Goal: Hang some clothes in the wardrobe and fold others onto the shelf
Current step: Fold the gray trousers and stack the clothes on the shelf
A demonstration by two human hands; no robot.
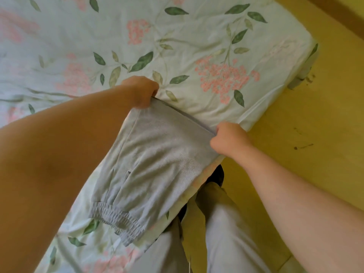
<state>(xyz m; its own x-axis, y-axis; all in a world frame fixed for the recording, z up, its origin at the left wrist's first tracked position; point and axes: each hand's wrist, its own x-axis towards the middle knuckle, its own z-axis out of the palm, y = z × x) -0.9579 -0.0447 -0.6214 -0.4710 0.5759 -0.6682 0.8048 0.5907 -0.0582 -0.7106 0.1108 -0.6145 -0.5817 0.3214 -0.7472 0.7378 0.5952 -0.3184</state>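
Two hands stretch one grey garment (157, 160) over a bed (197, 36) corner.

One floral sheet (59, 46) covers the bed and fills the left and top of the view. The left hand (140, 91) pinches one end of the garment's upper edge, fingers curled over the cloth. The right hand (228, 138) grips the other end in a closed fist. The edge runs taut between them, and the cloth drops toward the person, its gathered elastic band lowest, over the sheet near the bed's side edge. Two pale trouser legs (226, 233) stand just beside that edge. Right of the bed's corner lies open yellow floor (315, 144) with a few dark specks, and a brown strip crosses the top right.
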